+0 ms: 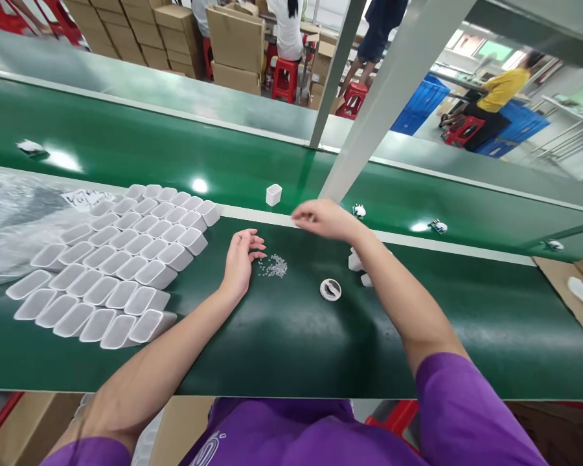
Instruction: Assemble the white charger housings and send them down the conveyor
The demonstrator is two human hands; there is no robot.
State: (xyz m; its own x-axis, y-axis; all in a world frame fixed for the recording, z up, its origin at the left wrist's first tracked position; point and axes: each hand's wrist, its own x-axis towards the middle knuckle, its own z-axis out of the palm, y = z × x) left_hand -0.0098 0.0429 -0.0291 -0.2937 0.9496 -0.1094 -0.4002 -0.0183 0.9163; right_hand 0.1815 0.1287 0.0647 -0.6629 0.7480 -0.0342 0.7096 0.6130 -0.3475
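Observation:
My left hand (pixel 241 260) rests at the green work surface (pixel 252 349), its fingers loosely bent and apart, with nothing visible in them. Right by its fingertips lies a small heap of tiny clear pieces (pixel 274 266). Over the pale strip at the back edge, my right hand (pixel 324 219) is raised with fingers curled in; whatever they hold, if anything, is too small to make out. A white rounded cup (pixel 273 195) stands on the belt left of that hand. Between my arms sits a round white part with a dark curved inset (pixel 330 290).
Many white open cups (pixel 111 262) stand in rows at left beside clear plastic wrap (pixel 14 220). More white pieces (pixel 354 261) are partly behind my right forearm. Small assemblies (pixel 438 226) dot the green belt (pixel 175 149). A slanted metal post (pixel 379 97) rises ahead; cardboard (pixel 566 294) lies right.

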